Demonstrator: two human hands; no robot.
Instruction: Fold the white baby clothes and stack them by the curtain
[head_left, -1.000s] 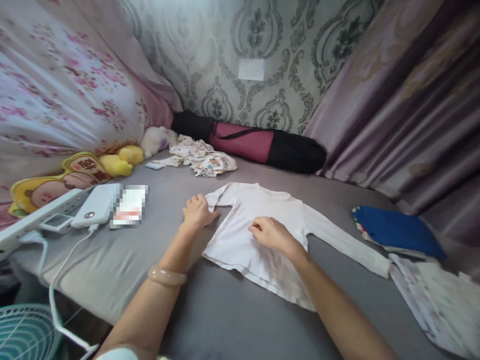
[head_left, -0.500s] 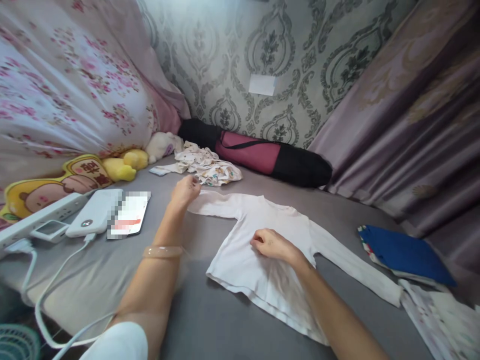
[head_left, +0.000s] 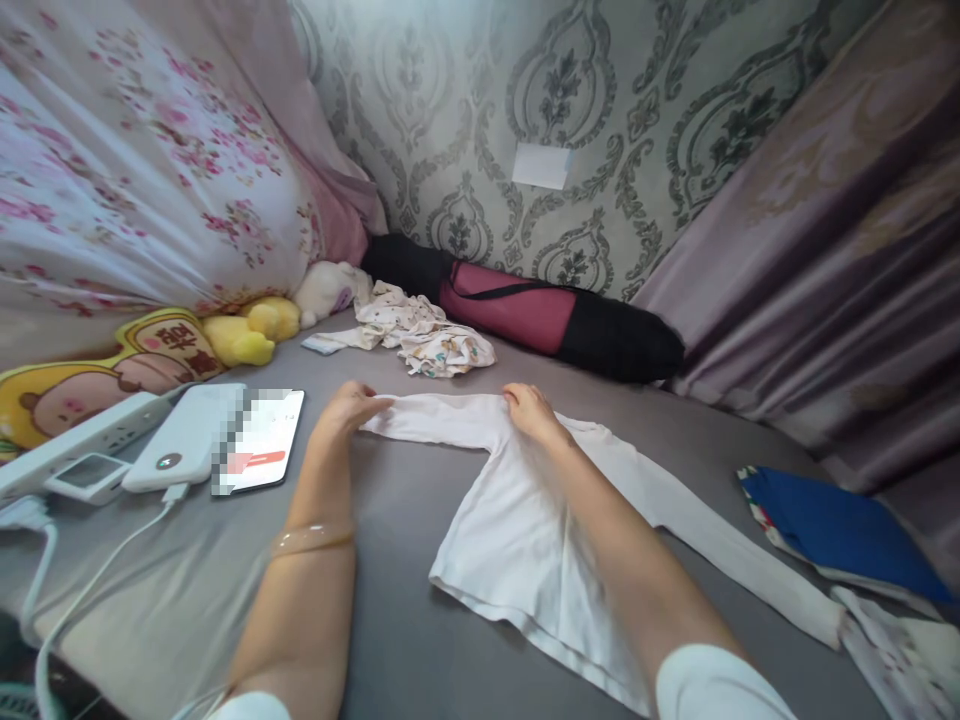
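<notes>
A white long-sleeved shirt (head_left: 502, 540) lies spread on the grey bed sheet (head_left: 405, 620), its hem towards me and one sleeve stretched out to each side. My left hand (head_left: 351, 408) pinches the cuff end of the left-side sleeve. At the shoulder near the collar, my right hand (head_left: 534, 412) is closed on the shirt's fabric, thumb and fingertips together. My right forearm crosses over the shirt's body and hides part of it. The right-side sleeve (head_left: 742, 550) lies flat, reaching towards the folded clothes.
Left are a power strip (head_left: 82, 440), a white power bank (head_left: 187, 440) with its cable, and a phone (head_left: 262, 440). Behind lie crumpled patterned clothes (head_left: 420, 330), plush toys (head_left: 251, 330) and a long black-and-red bag (head_left: 517, 310). Folded blue cloth (head_left: 855, 535) sits right.
My right hand has moved from over the shirt's middle up to its shoulder and grips there. My left hand has shifted slightly left and down, onto the sleeve's cuff.
</notes>
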